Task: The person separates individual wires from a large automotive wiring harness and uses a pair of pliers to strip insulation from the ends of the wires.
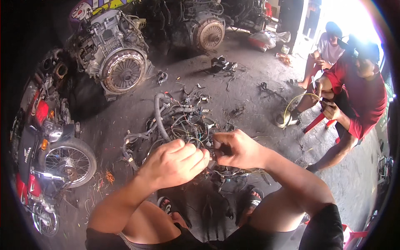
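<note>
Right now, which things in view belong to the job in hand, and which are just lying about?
Likely the job:
left hand and right hand, curled close together
wire tangle beneath them
grey corrugated conduit

Apparently just about:
engine at left
red motorcycle
plastic bag

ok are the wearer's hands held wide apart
No, the left hand and right hand are close together over the tangle of wires.

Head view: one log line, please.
left hand: curled, grip unclear | right hand: curled, grip unclear | wires: heaped on floor
</note>
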Tool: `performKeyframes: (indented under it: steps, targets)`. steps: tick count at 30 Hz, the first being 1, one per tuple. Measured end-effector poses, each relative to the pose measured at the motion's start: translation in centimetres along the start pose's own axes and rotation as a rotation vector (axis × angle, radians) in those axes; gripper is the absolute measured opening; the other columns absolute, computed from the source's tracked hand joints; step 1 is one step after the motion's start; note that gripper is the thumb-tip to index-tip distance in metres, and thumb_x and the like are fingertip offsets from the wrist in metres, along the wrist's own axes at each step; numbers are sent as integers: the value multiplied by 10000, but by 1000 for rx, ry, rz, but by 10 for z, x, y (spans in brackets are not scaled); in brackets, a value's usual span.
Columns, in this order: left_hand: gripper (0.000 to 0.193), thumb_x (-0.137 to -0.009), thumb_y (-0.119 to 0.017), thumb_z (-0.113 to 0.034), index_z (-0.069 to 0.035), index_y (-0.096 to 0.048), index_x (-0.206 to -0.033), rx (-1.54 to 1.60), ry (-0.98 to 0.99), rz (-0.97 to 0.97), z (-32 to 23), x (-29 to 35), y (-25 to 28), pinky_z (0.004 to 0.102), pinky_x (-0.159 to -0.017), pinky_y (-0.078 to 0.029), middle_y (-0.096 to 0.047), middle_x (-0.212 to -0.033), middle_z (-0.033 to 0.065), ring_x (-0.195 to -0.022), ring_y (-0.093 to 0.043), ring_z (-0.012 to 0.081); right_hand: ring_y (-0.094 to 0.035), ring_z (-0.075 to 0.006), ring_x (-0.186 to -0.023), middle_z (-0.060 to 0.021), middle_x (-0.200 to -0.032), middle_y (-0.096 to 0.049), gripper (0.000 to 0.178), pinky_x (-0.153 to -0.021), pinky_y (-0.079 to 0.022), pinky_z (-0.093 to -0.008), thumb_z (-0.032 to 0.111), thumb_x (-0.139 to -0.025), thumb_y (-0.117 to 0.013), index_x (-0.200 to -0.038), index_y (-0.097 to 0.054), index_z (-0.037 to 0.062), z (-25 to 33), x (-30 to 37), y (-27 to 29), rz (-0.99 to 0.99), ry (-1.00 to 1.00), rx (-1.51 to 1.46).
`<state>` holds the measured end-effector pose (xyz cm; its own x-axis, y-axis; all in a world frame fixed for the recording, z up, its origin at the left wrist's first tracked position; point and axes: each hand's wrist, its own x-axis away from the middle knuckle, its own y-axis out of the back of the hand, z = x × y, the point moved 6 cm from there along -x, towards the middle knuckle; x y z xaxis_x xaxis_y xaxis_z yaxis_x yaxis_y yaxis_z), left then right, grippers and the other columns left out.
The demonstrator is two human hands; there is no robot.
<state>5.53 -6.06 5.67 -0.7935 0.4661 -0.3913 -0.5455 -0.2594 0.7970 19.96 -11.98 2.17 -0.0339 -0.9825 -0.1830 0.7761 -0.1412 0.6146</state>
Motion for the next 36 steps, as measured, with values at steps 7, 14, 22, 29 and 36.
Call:
performKeyframes:
  steps: [7,14,22,29,36]
  targets:
    - [176,-830,-702,-171,-83,-690,-982,168,243,-11,23,5,1,324,-679,-467,-550,-751,-3,-731,-571,152,-618,-398,-841,-188,-900,-582,162,-728,-488,-448,42,-821,-609,-958,-530,3,14,11,15,-222,114,79]
    - [179,-845,-702,-176,-89,-693,-1001,190,255,-57,28,4,2,336,-689,-474,-554,-762,1,-736,-575,171,-680,-339,-889,-163,-924,-669,209,-792,-532,-388,22,-892,-618,-1098,-611,-12,30,9,14,-98,191,123]
    - [232,-793,-718,-166,-130,-691,-1021,218,116,-106,21,2,5,333,-711,-455,-568,-779,-30,-722,-556,154,-649,-219,-757,-139,-840,-663,83,-711,-497,-368,14,-939,-580,-1012,-614,-8,24,10,8,251,122,-171]
    - [145,-785,-732,-148,-144,-688,-923,318,55,-101,6,9,13,330,-824,-492,-585,-792,-33,-795,-603,156,-651,-301,-792,-125,-821,-643,220,-701,-515,-397,114,-826,-684,-1017,-619,26,50,20,-4,327,263,146]
    - [117,-777,-689,-190,-124,-640,-860,385,17,48,-1,5,22,284,-599,-432,-509,-744,-38,-662,-527,115,-634,-331,-775,-137,-814,-618,294,-686,-510,-434,144,-685,-782,-884,-599,27,37,17,-16,148,492,31]
